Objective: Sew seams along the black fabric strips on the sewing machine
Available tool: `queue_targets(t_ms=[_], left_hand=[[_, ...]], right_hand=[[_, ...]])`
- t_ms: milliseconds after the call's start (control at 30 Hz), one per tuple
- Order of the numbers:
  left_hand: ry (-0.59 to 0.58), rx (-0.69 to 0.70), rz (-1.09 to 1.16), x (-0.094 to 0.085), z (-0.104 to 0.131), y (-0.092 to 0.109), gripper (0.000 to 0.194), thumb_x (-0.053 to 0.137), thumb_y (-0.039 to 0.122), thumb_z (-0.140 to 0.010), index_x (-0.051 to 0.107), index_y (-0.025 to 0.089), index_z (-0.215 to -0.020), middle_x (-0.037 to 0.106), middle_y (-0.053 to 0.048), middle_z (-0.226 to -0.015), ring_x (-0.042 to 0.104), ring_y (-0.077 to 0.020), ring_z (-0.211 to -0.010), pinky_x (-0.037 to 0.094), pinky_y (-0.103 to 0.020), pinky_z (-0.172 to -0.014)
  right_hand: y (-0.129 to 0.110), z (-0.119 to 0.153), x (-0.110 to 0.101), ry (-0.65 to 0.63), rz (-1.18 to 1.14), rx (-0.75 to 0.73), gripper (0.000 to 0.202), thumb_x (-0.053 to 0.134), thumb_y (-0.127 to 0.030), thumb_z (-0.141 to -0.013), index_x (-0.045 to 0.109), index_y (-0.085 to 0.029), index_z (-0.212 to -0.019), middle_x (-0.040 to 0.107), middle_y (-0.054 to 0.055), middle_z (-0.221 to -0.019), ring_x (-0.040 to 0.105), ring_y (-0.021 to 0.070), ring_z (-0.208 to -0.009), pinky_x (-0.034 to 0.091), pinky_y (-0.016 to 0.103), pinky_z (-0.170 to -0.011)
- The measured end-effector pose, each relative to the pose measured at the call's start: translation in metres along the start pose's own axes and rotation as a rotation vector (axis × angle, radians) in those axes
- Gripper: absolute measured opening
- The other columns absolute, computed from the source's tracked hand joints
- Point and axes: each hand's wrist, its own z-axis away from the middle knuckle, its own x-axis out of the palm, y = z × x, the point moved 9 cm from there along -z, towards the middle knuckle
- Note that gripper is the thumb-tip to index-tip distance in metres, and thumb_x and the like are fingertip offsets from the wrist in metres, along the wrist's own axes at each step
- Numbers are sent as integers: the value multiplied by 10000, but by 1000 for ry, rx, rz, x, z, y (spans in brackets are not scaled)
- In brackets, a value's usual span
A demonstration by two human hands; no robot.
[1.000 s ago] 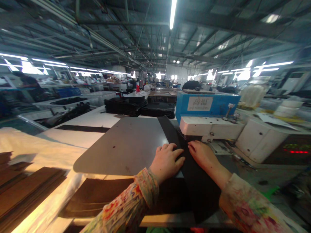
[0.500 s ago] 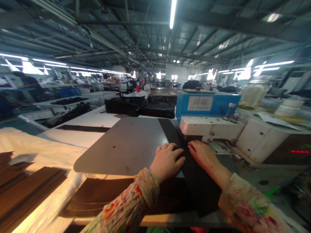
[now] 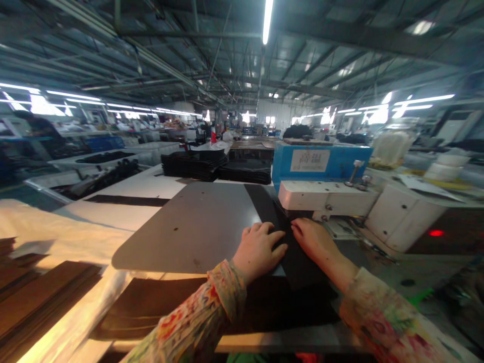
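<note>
A long black strip [image 3: 302, 267] of sheet material lies over the right side of a grey metal plate [image 3: 181, 227] and runs in beside the head of a white sewing machine [image 3: 313, 196]. My left hand [image 3: 259, 249] rests palm down at the strip's left edge, fingers spread and partly on the plate. Close to the machine head, my right hand [image 3: 312, 239] has its fingers pressed together on the strip's right side. The needle area is hidden behind the machine head and my right fingers. Below the plate sits a stack of dark sheets [image 3: 147, 305].
Behind the plate stand stacks of black pieces [image 3: 192, 164]. A blue box [image 3: 321, 159] sits on the machine. Brown sheets [image 3: 49, 292] lie at the left, and another dark strip [image 3: 126, 200] on the white table. Thread cones [image 3: 448, 169] stand at the right.
The black strip has slid forward, away from me; its near end is now closer to my hands. My hands stay almost in place. The machine's red display went from a line to a spot.
</note>
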Motion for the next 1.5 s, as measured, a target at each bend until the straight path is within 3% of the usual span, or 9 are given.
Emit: queue_targets(t_ms=[400,600,900,1100,1333,1500], left_hand=[[-56,10,-18,4,-7,-4,423,378,552,-807,508,337,-1147,480,-69,-1217,445,-271,-1092,391,-470,-838],[-108,-17,-26,3,-15,-6,341,398,408,-825,526,325,-1130,498,-56,-1191,465,-255,-1072,400,-450,-845],[-103,47,-61,5,-27,-5,307,383,213,-826,585,265,-1051,562,-50,-1016,519,-198,-928,444,-315,-754],[-108,76,-148,10,-39,-13,298,364,229,-844,601,219,-1024,585,-60,-966,548,-197,-890,461,-306,-753],[-185,44,-234,9,-58,-37,278,369,183,-837,627,145,-933,615,-106,-931,587,-209,-867,469,-323,-767],[-275,71,-275,0,-56,-31,172,486,99,-748,640,116,-824,646,-113,-821,610,-221,-836,469,-297,-761]], right_hand=[[-1,0,-1,5,27,-5,198,410,-188,-848,601,-164,-893,634,54,-876,579,169,-795,380,254,-675],[-2,-1,-2,-2,40,-3,200,394,-172,-851,594,-166,-855,631,54,-849,583,162,-768,375,256,-660],[-6,-2,-4,3,65,-17,188,386,-169,-852,564,-163,-789,626,59,-805,588,169,-750,364,258,-631],[-6,-4,-3,-7,61,-6,198,374,-155,-849,563,-165,-792,623,61,-814,584,168,-751,364,255,-629],[-7,15,-8,-17,-183,-40,198,430,-155,-826,609,-159,-910,589,61,-887,547,165,-859,394,252,-765],[-9,42,-20,67,-440,-66,236,417,-131,-820,594,-174,-969,580,47,-920,534,149,-878,401,252,-801]])
